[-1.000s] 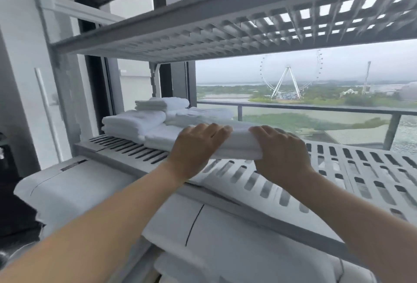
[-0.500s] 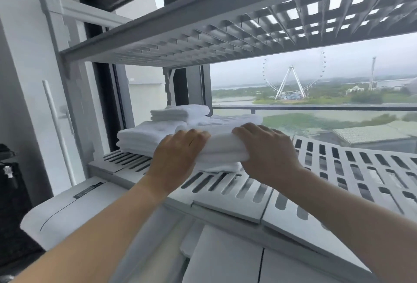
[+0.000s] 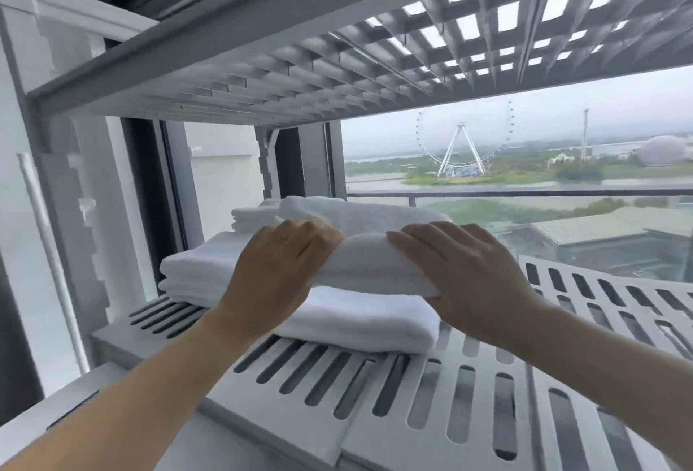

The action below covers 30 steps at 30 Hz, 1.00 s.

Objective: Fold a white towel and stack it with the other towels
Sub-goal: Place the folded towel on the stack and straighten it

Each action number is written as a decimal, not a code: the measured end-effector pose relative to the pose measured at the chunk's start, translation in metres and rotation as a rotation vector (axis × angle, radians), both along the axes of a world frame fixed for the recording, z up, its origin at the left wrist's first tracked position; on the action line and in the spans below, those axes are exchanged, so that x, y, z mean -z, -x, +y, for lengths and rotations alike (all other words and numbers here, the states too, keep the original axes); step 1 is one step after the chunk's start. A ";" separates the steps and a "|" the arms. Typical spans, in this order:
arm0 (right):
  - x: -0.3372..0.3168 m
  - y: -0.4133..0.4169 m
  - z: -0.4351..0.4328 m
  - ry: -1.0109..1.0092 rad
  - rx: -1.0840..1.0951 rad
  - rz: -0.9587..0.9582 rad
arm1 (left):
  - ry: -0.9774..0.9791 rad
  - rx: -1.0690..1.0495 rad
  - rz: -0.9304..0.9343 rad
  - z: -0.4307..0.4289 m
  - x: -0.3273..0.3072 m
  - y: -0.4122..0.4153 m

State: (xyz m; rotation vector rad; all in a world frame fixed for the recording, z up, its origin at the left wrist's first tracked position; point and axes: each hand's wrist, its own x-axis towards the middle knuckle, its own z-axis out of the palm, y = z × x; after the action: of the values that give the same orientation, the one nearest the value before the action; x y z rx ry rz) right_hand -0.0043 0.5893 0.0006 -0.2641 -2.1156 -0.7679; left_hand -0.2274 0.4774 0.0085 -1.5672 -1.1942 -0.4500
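Folded towel [image 3: 369, 264] gripped at both ends by left hand [image 3: 277, 271] and right hand [image 3: 463, 275]; long axis left-right, directly above lower towel [image 3: 360, 320]; stack [image 3: 198, 271] just left.

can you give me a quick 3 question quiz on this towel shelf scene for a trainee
1. True or false: both hands grip the folded white towel.
2. What lies directly under that towel? A) bare slats B) another folded towel C) a basket
3. On which side of the slotted shelf do the stacked towels sit?

Key:
1. True: the left hand and right hand hold its two ends.
2. B: the lower folded towel.
3. The left side, by the window frame.
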 end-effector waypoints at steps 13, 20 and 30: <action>0.048 0.056 0.016 0.190 0.207 -0.212 | 0.301 0.093 0.040 0.051 0.056 0.084; 0.027 0.065 0.018 0.389 0.228 -0.125 | 0.297 0.069 -0.027 0.058 0.035 0.092; 0.046 0.071 0.020 0.328 0.297 -0.241 | 0.483 0.136 -0.089 0.069 0.054 0.110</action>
State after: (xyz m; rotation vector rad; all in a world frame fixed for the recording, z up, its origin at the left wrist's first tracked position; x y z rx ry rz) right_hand -0.0754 0.6089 -0.0450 -0.7053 -2.4635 -0.6409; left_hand -0.3377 0.5464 -0.0451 -2.0685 -1.3349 -0.3345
